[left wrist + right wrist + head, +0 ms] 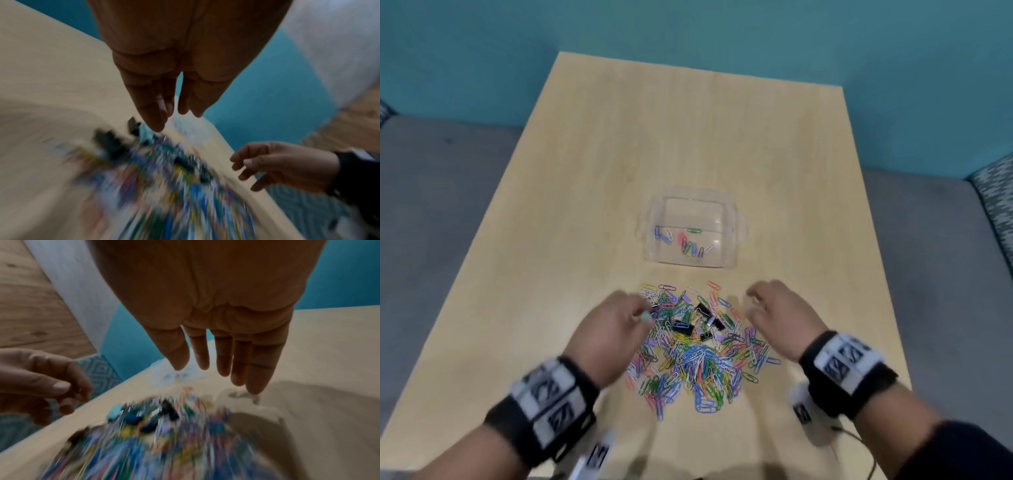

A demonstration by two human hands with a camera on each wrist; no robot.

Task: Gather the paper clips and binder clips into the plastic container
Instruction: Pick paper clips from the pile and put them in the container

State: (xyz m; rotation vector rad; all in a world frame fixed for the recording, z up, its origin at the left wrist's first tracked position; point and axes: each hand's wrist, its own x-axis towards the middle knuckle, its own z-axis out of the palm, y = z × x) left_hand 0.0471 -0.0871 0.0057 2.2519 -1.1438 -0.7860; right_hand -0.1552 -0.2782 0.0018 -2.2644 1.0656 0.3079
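Item: two bare hands over a clip pile, container barely stocked.

Left hand [613, 318]: above the pile's left edge, fingers hanging loosely bent, nothing gripped as far as the blur allows. Right hand [774, 308]: above the pile's right edge, fingers extended and slightly spread, empty. Between them, on the table [592, 178]: one heap of coloured paper clips [698, 363], with several black binder clips [705, 322] lying in its far half. Beyond the heap, just apart from it: clear plastic container [732, 240], open, holding roughly a dozen paper clips along its near side; no binder clip visible inside. Progress, as judged: early; nearly the whole stock is left to transfer, all binder clips included.
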